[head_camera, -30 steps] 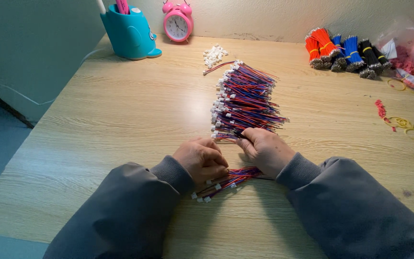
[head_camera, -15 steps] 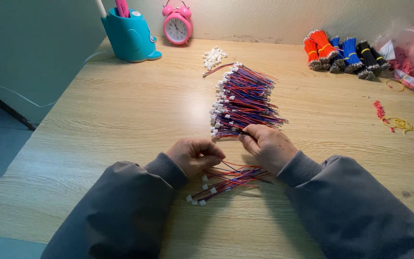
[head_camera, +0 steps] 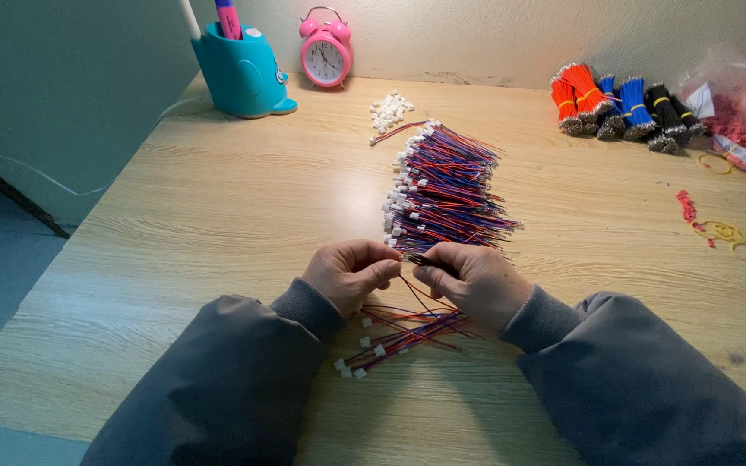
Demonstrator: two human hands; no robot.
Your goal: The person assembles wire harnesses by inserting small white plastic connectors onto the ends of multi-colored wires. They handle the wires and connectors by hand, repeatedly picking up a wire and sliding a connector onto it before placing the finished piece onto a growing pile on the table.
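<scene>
Left hand (head_camera: 351, 274) and right hand (head_camera: 468, 280) pinched together on thin wire leads at the near end of the large stack (head_camera: 442, 185).
Small sorted bunch (head_camera: 399, 332) lying below, between the wrists; far bigger stack beyond, untouched; loose white connectors (head_camera: 388, 110) farther back.

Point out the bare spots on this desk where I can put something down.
Bare wood lies left of the wire stack, between the teal holder and the left hand. Another patch sits between the stack and the rubber bands. It is crowded around both hands and by the coloured bundles.
</scene>
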